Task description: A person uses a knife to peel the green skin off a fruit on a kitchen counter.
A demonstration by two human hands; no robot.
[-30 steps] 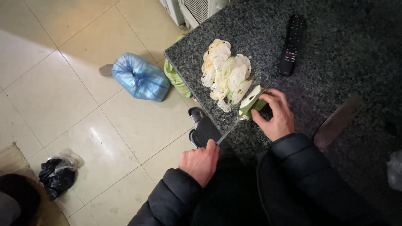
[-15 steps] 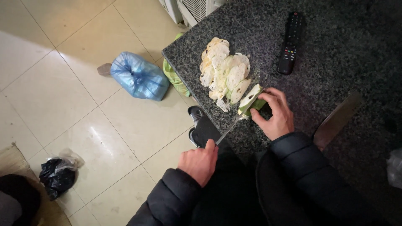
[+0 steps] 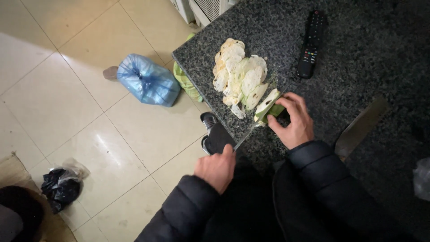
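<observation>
1. The dark speckled granite counter (image 3: 358, 58) carries a heap of pale cut slices (image 3: 239, 78) near its edge.
2. The right hand (image 3: 292, 120) is curled around the green-skinned vegetable stub (image 3: 268, 106), fingertips close to the cut.
3. The left hand (image 3: 217, 166) is closed on the slim steel knife (image 3: 247, 135); a slip off the short stub could nick those fingers.

blue plastic bag (image 3: 148, 80) on the floor tiles by the counter; black bag (image 3: 60, 186) lower left.
</observation>
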